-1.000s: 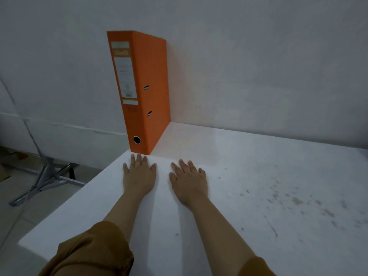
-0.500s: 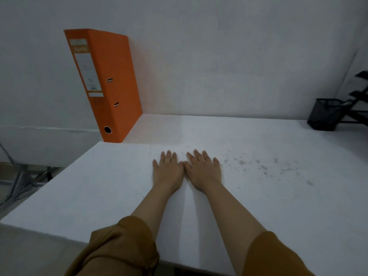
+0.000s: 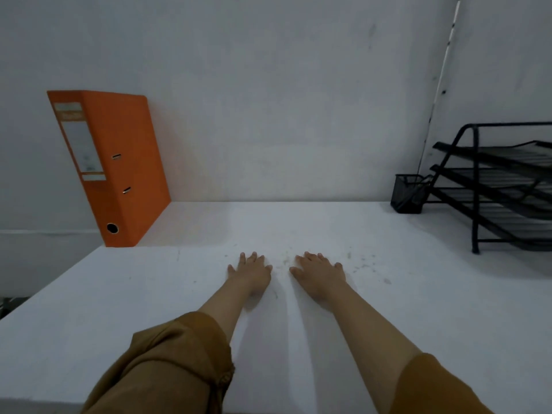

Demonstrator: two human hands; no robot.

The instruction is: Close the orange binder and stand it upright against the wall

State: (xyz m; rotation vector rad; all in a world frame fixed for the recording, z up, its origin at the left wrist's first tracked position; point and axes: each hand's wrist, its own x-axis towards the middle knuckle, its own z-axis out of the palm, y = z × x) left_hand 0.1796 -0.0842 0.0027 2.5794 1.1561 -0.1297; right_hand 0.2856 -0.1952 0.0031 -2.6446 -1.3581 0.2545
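Both hands lie flat, palms down, on the worktop: the left hand and right hand sit side by side, a little apart, fingers spread, each grip open and holding nothing. Left of the hands and farther back, the binder stands closed and upright at the worktop's corner, its back edge against the wall. The task looks finished, so no further move seems called for. Far right of the binder, a black mesh cup sits beside a tiered tray rack; the cup's contents cannot be made out, and the trays appear empty.
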